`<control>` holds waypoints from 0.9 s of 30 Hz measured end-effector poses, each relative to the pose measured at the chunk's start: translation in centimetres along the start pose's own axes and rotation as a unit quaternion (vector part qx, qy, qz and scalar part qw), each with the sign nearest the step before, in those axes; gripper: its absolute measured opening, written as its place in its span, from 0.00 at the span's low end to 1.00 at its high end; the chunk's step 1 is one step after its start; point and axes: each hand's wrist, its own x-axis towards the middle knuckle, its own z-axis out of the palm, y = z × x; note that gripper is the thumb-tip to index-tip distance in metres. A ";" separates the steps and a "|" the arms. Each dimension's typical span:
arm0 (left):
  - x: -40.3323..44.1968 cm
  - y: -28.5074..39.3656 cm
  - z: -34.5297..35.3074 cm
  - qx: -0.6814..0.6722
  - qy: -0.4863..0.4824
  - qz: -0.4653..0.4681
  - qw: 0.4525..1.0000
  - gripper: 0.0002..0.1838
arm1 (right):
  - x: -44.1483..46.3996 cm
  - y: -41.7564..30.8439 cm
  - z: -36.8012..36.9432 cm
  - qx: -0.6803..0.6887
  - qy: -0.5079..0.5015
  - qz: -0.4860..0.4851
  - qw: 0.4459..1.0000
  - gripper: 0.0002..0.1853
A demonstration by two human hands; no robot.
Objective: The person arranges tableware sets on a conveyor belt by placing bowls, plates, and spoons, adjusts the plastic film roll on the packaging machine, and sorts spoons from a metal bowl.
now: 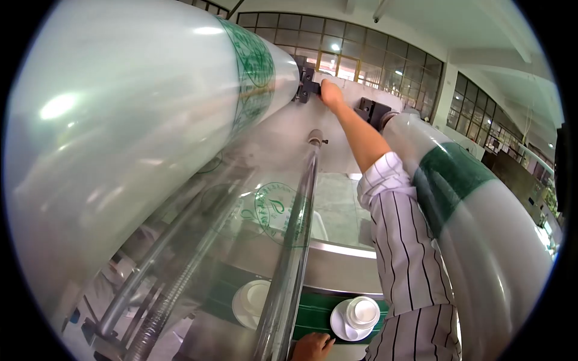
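Right hand [330, 92] up at the black latch [310, 88] on the far end of the big film roll [126, 114]; left hand [311, 348] low, near the saucer [338, 321] of stacked dishes [363, 311] on the green belt [318, 305]. From where I stand, can't tell whether the right grip is clamped on the latch or only touching, nor whether the left's fingers are apart. Latch looks stiff, solid; best held by its jutting part. Roll probably heavy, slippery, soft-skinned: handle by its ends. Dishes likely light, fragile.
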 end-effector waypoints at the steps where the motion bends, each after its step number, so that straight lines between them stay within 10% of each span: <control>1: 0.0 -0.4 0.3 0.012 0.018 0.004 1.000 0.12 | -0.6 0.5 0.5 -0.082 0.098 -0.056 0.990 0.29; 9: 4.8 1.1 -3.4 0.073 0.001 0.050 0.996 0.14 | -4.2 2.9 3.3 0.158 0.066 0.071 0.983 0.25; 11: 6.0 -0.2 -3.3 0.071 0.057 0.071 0.993 0.14 | -10.5 5.1 6.0 0.127 0.250 0.023 0.960 0.24; 13: 5.5 -0.7 -4.4 0.070 0.078 0.062 0.993 0.13 | -18.7 2.1 2.7 0.332 0.130 0.203 0.912 0.23; 15: 5.7 -1.6 -4.3 0.048 0.114 0.063 0.990 0.13 | -25.4 4.0 1.9 0.188 0.196 0.081 0.959 0.16; 20: 4.8 -1.8 -5.7 0.107 0.042 -0.033 0.993 0.13 | -43.7 0.5 -7.9 0.298 -0.097 0.113 0.943 0.14; 27: 0.6 16.2 -5.8 -0.014 0.115 0.078 0.990 0.05 | -67.5 -5.6 -26.2 0.435 -0.432 0.138 0.778 0.14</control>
